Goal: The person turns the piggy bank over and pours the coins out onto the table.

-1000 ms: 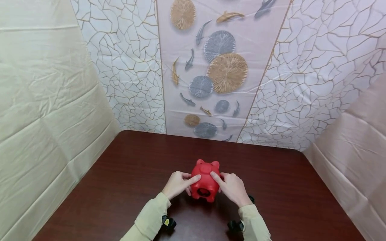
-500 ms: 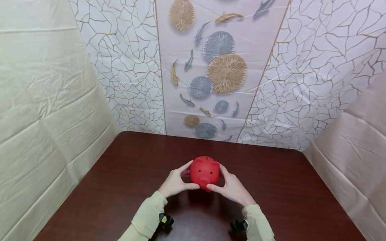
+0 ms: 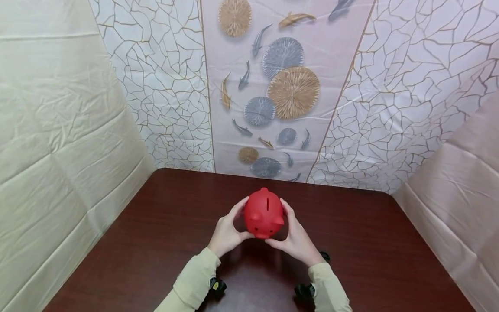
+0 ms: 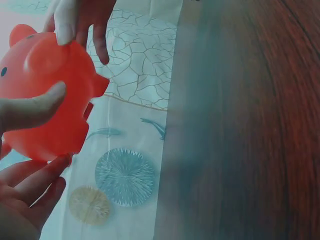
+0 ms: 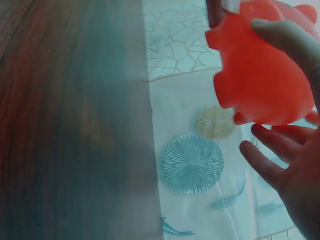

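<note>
Two-handed grip: our left hand (image 3: 226, 237) and right hand (image 3: 299, 242) clasp the red piggy bank (image 3: 263, 214) from both sides.
Piggy bank: above the table (image 3: 175, 208), between its side edges.
Lift: done, we judge; setting down is not.

A wood-grained tabletop (image 3: 370, 251) in dark reddish brown is seen, its far corners rounded and joined by a nearly straight far edge (image 3: 273, 182). A glossy finish is shown by the pale sheen (image 3: 253, 299) that is reflected near the front, in the middle. Just beyond, the surface is darkened by a soft shadow (image 3: 255, 255). In both wrist views, the grain is partly blurred.
</note>
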The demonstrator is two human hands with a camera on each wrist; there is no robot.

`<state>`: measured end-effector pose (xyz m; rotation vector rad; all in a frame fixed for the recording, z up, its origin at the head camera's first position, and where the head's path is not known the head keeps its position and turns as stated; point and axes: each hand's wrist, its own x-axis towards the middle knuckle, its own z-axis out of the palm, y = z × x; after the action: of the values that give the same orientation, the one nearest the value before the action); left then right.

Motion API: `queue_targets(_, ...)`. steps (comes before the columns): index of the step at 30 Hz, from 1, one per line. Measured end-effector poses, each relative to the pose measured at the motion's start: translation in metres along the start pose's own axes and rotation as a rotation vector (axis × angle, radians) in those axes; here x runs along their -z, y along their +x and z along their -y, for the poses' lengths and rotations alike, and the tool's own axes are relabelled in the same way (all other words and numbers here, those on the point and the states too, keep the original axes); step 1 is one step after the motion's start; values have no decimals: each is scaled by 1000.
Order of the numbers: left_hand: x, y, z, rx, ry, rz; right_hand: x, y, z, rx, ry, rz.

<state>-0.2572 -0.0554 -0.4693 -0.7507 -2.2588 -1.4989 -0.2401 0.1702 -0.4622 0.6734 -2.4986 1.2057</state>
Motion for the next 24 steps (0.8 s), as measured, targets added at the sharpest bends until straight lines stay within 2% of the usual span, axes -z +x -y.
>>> queue_targets(3, -1, 0, -2, -18, 15, -23, -3, 0, -1, 30, 2, -23)
queue_targets(4, -2, -1, 3, -34, 32, -30, -4, 0, -1, 41, -1, -29)
queue_targets(8, -5, -1, 4, -87, 50, -65, -6, 1, -1, 119, -68, -81)
queue_targets(11, -6, -1, 5, -145, 27, -75, -7, 2, -3, 185, -140, -128)
queue_targets(16, -7, -1, 4, -190, -15, -15, -10, 3, -6, 304, -217, -215)
queue_targets(20, -7, -2, 3, -197, 36, 32, -12, 3, -8, 378, -222, -287)
queue_targets(24, -7, -3, 3, -222, 98, 17, -14, 4, -9, 408, -211, -310)
